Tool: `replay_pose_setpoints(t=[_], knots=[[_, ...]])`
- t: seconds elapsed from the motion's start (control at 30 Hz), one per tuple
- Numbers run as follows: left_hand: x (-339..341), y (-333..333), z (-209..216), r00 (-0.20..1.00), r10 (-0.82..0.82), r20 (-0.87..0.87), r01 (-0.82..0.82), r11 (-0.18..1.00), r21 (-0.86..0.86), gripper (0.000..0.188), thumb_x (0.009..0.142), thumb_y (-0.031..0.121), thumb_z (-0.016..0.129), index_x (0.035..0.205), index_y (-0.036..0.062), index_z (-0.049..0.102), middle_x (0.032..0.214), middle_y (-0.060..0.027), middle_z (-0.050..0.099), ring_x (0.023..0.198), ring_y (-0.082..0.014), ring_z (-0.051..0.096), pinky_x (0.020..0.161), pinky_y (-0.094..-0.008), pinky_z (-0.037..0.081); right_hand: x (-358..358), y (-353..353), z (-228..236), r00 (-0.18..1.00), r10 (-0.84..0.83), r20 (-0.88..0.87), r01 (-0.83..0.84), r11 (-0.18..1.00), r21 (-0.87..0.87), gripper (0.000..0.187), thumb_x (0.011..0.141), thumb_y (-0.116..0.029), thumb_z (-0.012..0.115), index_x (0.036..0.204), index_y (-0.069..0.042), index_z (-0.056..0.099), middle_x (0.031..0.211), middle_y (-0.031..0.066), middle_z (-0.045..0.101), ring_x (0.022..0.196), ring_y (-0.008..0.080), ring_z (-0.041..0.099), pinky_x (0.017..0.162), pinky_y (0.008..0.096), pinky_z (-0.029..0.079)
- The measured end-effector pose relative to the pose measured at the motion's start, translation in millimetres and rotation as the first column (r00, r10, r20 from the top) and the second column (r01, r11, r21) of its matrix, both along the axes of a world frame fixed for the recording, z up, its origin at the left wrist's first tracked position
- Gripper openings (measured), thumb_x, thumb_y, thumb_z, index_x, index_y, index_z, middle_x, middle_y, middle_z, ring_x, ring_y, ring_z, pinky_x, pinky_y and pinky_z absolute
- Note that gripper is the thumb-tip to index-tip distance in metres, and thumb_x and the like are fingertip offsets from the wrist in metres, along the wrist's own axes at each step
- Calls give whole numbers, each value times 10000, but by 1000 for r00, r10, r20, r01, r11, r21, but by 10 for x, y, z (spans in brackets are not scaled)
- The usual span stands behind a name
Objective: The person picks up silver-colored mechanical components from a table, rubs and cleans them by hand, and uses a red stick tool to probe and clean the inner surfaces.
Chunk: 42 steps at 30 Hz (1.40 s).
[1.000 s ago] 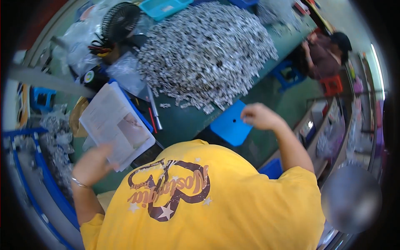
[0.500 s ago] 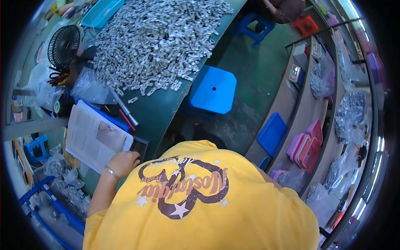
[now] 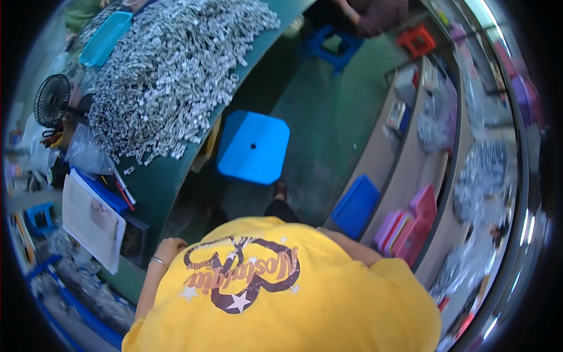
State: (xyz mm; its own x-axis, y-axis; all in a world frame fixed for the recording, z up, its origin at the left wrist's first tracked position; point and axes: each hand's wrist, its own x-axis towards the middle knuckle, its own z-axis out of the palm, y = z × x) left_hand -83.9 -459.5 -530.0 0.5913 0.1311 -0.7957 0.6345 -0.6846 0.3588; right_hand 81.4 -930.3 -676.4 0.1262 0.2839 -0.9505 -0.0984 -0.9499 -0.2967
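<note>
My left hand [image 3: 171, 249], with a bracelet at the wrist, is low beside the near edge of the green table [image 3: 155, 183]. Its fingers look bent, but the tips are blurred and partly hidden, and nothing shows in them. Nearest to it are a dark box-like thing [image 3: 136, 239] and a printed sheet [image 3: 88, 220] with a picture. My right forearm [image 3: 356, 246] shows beside the yellow shirt [image 3: 328, 293]; the right hand is out of sight. Across the table spreads a large heap of small silvery metal parts [image 3: 167, 76].
A blue stool [image 3: 255, 146] stands right of the table. Shelves on the right hold a blue tray [image 3: 356, 205], pink trays [image 3: 410, 226] and bagged parts [image 3: 484, 176]. A fan [image 3: 51, 101], pens [image 3: 124, 190] and a turquoise tray [image 3: 107, 38] lie leftward. Another person's arm [image 3: 352, 13] shows beyond.
The view has turned, so the table, heap and papers sit farther left and the stool shows more fully. My left hand is now apart from the printed sheet, lower and slightly left.
</note>
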Motion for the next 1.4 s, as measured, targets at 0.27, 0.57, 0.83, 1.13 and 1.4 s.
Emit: replay_pose_setpoints(t=[0.27,0.57,0.83,1.13,1.4], knots=[[-31,-1190,-1880,957,158,-244,-154,987,37,333,769,432,545,1023,236,637,1065,-127,569,1009,-327,533,874,-385,437,1308,221,-596,901,313,301,-373,912,169,405,751,-369,571,1032,-79,607,1018,177,592,932,326,566,812,379,448],[1089,-1747,-1512,969,-118,-217,130,991,42,277,801,306,512,980,138,640,1082,-59,564,1042,-243,502,868,-444,362,1533,981,-111,596,774,215,-789,614,-26,262,750,-359,573,860,-148,683,917,105,626,990,300,505,784,495,326],[1056,-1004,-1483,991,-57,-125,30,978,-205,232,791,180,473,892,70,651,949,-173,621,906,-299,600,787,-404,468,1273,1167,-259,779,530,335,-521,844,-124,137,724,-164,559,836,-194,631,928,72,619,995,269,536,798,486,370],[1174,-521,-1566,977,-148,151,211,654,-726,263,680,234,617,813,7,621,795,-209,616,717,-337,602,614,-384,454,2134,1840,659,755,617,-222,-617,783,77,159,670,-50,535,776,-57,654,754,90,649,692,183,588,625,322,461],[1459,-1180,-2236,851,519,76,-348,668,-658,165,714,20,536,838,28,644,785,-134,643,691,-216,608,610,-321,469,3123,2457,-757,469,793,389,-864,504,15,156,721,-81,496,748,-76,649,795,160,628,773,299,604,665,393,466]])
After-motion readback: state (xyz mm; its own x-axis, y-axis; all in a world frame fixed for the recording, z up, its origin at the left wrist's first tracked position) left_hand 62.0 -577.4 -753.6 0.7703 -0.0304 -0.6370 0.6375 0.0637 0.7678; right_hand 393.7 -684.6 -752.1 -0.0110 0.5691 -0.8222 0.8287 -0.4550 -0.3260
